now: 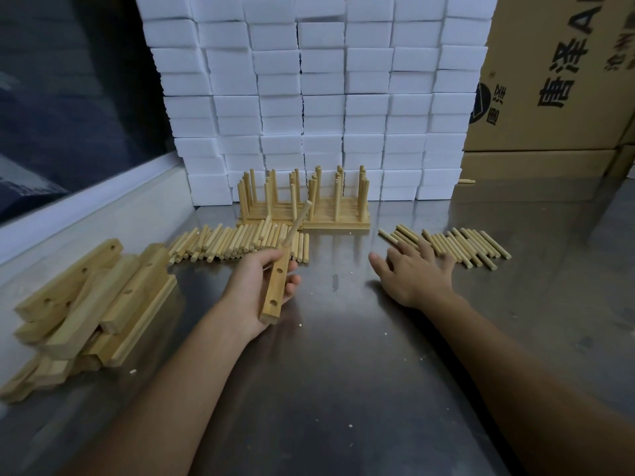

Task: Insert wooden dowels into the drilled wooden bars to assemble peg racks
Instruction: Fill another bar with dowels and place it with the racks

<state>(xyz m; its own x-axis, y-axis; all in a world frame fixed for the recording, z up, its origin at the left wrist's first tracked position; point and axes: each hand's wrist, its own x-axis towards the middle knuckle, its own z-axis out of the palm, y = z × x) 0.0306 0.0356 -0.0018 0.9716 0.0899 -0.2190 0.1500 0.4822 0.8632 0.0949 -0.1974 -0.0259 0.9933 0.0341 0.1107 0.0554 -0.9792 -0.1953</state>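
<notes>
Steel tabletop (326, 355), white foam blocks (319, 97) stacked behind. Left hand (261, 286) gripped drilled bar (275, 290); right hand (415, 273) fingers spread over dowels (481, 245).

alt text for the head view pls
Left hand grips a drilled wooden bar with one dowel inserted; right hand reaches open toward loose dowels on the steel table. Finished racks stand behind.

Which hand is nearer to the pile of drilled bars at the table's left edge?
Left. The left hand, gripping a drilled bar with one dowel in it, is just right of the bar pile; the right hand reaches to the right dowel pile, farther away.
</notes>
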